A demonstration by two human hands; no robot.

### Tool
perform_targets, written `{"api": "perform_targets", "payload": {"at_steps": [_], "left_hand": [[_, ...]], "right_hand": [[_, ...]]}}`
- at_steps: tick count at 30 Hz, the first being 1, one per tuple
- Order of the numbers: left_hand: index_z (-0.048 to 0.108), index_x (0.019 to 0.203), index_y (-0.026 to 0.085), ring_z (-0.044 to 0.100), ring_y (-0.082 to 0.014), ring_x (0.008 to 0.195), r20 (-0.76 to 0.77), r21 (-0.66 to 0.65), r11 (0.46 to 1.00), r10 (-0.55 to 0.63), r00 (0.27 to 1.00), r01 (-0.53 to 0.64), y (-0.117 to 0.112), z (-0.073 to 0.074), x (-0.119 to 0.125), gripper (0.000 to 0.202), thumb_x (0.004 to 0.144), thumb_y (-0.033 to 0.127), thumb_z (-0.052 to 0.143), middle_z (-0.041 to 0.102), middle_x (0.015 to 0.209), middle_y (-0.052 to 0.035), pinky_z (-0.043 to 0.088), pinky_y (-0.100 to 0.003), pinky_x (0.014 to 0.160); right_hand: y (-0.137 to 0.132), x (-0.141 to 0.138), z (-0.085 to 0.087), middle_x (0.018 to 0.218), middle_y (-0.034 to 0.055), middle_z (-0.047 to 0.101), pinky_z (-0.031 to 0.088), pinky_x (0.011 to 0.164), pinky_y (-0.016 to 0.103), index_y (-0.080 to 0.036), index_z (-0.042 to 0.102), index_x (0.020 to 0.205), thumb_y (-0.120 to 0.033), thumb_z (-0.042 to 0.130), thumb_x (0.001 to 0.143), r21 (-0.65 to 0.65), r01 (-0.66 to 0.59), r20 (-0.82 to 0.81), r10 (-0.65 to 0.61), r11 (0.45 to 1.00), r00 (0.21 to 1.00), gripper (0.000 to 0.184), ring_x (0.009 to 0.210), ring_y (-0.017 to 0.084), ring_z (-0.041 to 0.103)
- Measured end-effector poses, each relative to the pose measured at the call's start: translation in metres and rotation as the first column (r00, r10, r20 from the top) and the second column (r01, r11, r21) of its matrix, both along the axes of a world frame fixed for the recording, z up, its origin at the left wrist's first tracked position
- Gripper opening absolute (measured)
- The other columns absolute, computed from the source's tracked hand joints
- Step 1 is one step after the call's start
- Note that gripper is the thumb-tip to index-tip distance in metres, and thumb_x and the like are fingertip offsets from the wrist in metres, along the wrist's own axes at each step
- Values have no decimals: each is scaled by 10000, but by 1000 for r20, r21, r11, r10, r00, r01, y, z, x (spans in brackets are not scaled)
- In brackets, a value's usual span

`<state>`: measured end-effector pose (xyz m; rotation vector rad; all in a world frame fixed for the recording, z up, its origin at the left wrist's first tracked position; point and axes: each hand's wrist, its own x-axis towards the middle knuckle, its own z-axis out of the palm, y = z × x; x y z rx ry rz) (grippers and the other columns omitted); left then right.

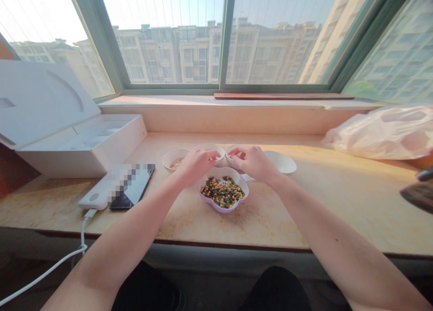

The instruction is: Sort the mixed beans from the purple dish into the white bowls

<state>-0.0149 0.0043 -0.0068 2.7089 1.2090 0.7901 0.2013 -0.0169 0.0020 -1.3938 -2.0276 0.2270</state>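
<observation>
A flower-shaped bowl [223,208], white inside and pale purple outside, stands between my forearms with mixed dark green and tan beans [221,193]. Just behind it, my left hand [199,164] dips over a white bowl [210,146], its fingers curled together at the rim. My right hand [253,161] reaches over the neighbouring white bowl [231,149], fingertips bent down and pinched inside it. Anything between the fingers of either hand is too small to make out. Another white bowl [165,161] at the left holds pale, reddish bits. To the right lies a shallow white dish [284,161].
On the left are an open white box [98,155], a white power bank [98,194] with a cable [50,268], and a black phone [133,189]. A plastic bag [382,133] lies at the right, near a dark object [419,196]. Windows rise behind the counter [345,207].
</observation>
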Motion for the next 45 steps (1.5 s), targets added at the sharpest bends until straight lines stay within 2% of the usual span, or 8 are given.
{"api": "perform_targets", "payload": {"at_steps": [3,6,10,14,20,33,38,45], "left_hand": [[788,1086,212,737,-207,968,-17,42,997,62,998,-62,9,-1,-5,272,952,121,569,806,1076,-52,538,-311,907],[778,1110,204,738,-226,967,-42,73,988,142,989,-139,15,-3,-7,279,957,137,554,806,1069,-65,540,-336,916],[739,1221,203,730,-233,1035,-37,66,975,217,975,-214,16,-3,-7,336,968,147,525,792,1151,-69,524,-360,971],[713,1264,191,713,-239,1102,-17,57,968,247,969,-246,13,-2,-6,339,983,191,525,766,1238,-77,507,-372,1009],[712,1271,199,714,-240,1094,-49,41,970,240,970,-238,13,-4,-4,348,979,185,524,760,1248,-74,517,-364,987],[745,1222,201,712,-236,1096,-28,42,976,215,976,-214,12,-7,-4,336,961,153,539,759,1249,-74,523,-364,1004],[769,1155,205,717,-243,1063,-11,37,983,180,984,-179,13,-9,-5,294,968,173,545,767,1204,-75,533,-363,973],[777,1042,200,717,-186,942,96,-26,1000,17,995,-15,5,-5,-3,262,971,140,531,776,1064,-55,554,-314,915]], "right_hand": [[-8,-5,-2,873,33,797,508,728,290,-195,799,990,-156,590,879,-96,-207,19,210,974,978,239,768,181,698],[-16,-13,-4,982,33,803,520,764,295,-214,790,1023,-190,604,891,-228,-402,73,428,887,901,228,847,193,715],[-25,-25,-9,1293,60,729,501,987,370,-231,746,1169,-331,750,838,-279,-553,149,604,785,783,346,1147,276,667],[-25,-32,-13,1253,95,710,453,1071,425,-204,731,1143,-353,814,775,-261,-533,204,586,805,784,405,1177,307,633],[-23,-37,-13,817,62,732,500,752,366,-205,753,787,-202,700,840,-336,-500,196,579,798,792,75,763,233,638],[-19,-32,-15,853,38,795,499,716,307,-195,812,851,-124,671,826,-368,-425,128,498,827,857,160,770,203,691],[-17,-27,-15,899,60,778,505,744,316,-188,790,835,-111,693,801,-289,-421,109,466,860,878,129,816,210,692],[-9,-19,-13,824,39,757,465,711,306,-196,794,888,-321,676,903,-183,-349,-28,350,919,936,172,729,172,632]]}}
